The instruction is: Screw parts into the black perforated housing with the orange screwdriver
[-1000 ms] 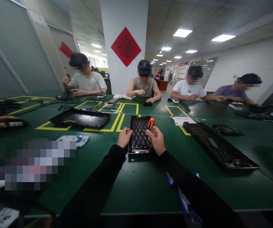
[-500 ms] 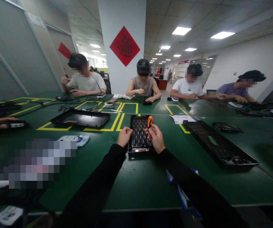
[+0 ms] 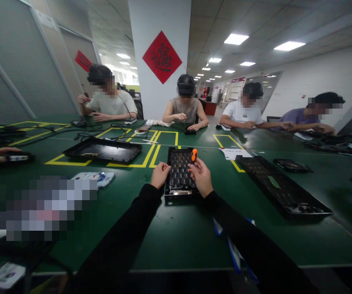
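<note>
Head view — patterned rectangular black case (image 3: pixel 179 173)

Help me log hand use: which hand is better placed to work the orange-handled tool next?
Right, likely: the right hand holds the orange-handled tool roughly upright over the black casing; the left hand is at the casing's left edge, seemingly better placed to steady it.

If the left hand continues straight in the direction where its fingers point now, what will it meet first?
Most likely the left edge of the black case. The left hand has its fingertips at that edge; whether they already touch it is unclear.
</note>
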Available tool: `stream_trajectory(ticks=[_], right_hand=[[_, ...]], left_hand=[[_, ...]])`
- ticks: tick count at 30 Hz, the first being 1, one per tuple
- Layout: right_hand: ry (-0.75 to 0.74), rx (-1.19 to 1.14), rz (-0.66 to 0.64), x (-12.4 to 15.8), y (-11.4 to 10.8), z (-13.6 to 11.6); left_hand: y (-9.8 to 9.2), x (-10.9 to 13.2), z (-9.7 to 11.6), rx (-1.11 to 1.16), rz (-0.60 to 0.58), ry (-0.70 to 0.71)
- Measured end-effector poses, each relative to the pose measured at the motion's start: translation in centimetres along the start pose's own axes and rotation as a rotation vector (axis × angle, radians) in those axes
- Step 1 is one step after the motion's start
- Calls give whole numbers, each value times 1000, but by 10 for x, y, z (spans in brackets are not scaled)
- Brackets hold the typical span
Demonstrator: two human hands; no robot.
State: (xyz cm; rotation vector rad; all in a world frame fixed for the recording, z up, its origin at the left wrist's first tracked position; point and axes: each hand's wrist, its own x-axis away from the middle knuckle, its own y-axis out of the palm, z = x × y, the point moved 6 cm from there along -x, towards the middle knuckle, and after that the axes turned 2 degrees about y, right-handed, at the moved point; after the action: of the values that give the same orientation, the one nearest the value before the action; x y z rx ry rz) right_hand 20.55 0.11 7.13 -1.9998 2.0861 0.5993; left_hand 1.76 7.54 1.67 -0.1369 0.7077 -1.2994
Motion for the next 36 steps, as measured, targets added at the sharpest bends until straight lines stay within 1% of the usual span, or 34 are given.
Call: stream_trajectory(ticks=[6,11,16,19,24,27,36], right_hand=[[7,-1,-26,2,2,-2],[-4,51,11,2,0,0],[-24,20,44,0,-1,-2],[-10,-9,26,1,-1,-3],[-52,-18,-12,3,0,-6],[-36,-17,-23,3,1,-7],[-7,26,50,3,-1,-3]], left_hand=[[-1,1,2,8,-1,-1],[-2,2,4,25,2,-7],[-1,2,1,45,7,-21],[-1,2,0,43,12,-4],[0,1,-1,55,7,2],[0,1,-1,58,9,3],[-1,2,1,76,10,-4]])
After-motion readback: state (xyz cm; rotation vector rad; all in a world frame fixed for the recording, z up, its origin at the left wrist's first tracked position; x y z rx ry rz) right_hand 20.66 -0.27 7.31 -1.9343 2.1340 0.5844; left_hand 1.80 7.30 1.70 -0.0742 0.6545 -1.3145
